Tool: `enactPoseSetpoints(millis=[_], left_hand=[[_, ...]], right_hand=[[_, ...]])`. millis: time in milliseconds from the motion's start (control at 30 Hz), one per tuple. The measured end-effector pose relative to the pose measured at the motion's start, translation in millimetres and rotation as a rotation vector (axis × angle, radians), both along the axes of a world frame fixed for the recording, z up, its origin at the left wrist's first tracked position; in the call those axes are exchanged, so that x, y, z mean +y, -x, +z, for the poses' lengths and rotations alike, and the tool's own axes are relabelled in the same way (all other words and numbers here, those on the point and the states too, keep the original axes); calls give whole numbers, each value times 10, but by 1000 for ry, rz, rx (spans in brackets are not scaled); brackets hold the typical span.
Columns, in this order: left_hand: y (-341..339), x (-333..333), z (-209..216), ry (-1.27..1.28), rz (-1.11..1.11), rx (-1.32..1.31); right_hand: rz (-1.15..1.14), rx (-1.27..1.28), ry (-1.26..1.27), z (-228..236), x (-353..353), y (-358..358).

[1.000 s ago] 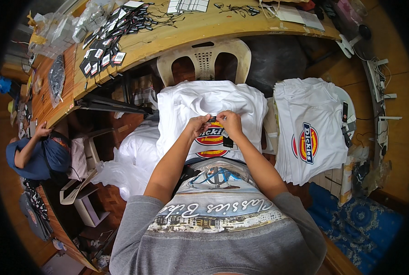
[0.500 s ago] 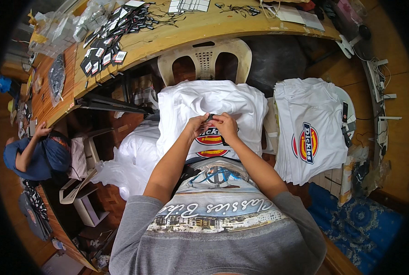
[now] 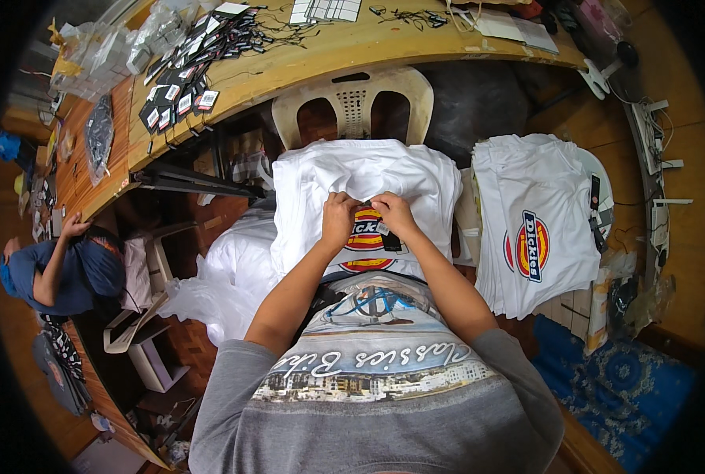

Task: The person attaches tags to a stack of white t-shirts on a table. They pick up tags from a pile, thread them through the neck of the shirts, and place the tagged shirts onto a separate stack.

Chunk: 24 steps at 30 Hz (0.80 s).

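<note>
A white T-shirt with a round red, yellow and blue print lies spread over a cream plastic chair in front of me. My left hand and my right hand meet at the shirt's middle, just above the print, both pinching the cloth. A small black tag hangs just below my right hand. What sits between the fingertips is hidden.
A stack of folded white printed T-shirts lies to the right. A heap of white shirts sits to the left. The curved wooden table behind holds several black tags, cords and plastic bags. Another person in blue sits at far left.
My two hands have drawn closer together and slid slightly down the shirt toward the print. The shirt and chair stay where they were.
</note>
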<state>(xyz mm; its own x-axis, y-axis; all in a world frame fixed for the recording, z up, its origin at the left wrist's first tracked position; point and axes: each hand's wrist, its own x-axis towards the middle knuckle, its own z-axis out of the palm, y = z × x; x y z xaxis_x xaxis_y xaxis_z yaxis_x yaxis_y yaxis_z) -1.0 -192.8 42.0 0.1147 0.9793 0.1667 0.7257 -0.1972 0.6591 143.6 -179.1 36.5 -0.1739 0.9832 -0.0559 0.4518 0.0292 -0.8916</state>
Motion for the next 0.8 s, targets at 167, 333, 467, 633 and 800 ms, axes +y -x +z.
enactPoseSetpoints(millis=[167,333,467,633,800], left_hand=[[85,18,30,15,38,-54],[84,18,54,23,70,-121],[72,18,53,23,77,-124],[70,5,40,44,123,-186],[73,-15,-3,127,171,-252]], right_hand=[[-90,11,189,153,30,-121],[-148,105,350,281,37,-144],[-123,55,179,178,49,-153],[-131,70,171,256,46,-106],[-108,33,160,297,47,-79]])
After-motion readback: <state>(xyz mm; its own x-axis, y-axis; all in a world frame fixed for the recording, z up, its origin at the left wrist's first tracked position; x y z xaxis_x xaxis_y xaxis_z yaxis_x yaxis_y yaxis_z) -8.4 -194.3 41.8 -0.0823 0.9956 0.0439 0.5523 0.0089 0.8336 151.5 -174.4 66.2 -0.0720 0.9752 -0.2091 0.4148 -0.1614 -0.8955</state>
